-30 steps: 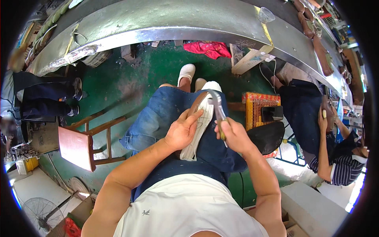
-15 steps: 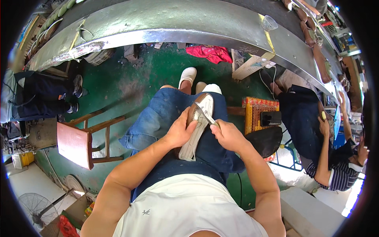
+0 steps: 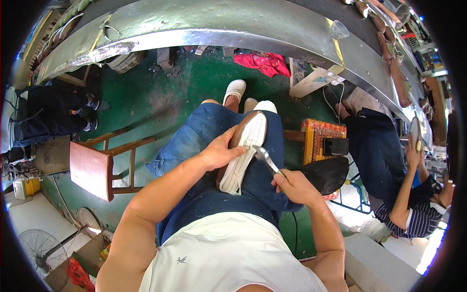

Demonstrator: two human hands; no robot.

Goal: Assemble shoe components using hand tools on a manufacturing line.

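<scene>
A shoe (image 3: pixel 244 148) lies sole-up on my lap, its pale sole edged with brown. My left hand (image 3: pixel 219 152) grips it along its left side and presses it against my thigh. A metal pincer-like tool (image 3: pixel 266 158) is held in my right hand (image 3: pixel 293 187), and its head touches the right edge of the sole near the middle. Both forearms come in from the lower edge, over my blue jeans.
A long metal bench (image 3: pixel 219 24) curves across the top. A wooden stool (image 3: pixel 97 168) stands to my left on the green floor. To my right are a small orange stool (image 3: pixel 323 138), a black shoe last (image 3: pixel 326 173) and a seated person (image 3: pixel 404 194). A fan (image 3: pixel 41 248) sits lower left.
The tool's head has moved down from near the toe of the shoe to the middle of its right edge. My right hand has drawn back toward me. My left hand keeps its hold.
</scene>
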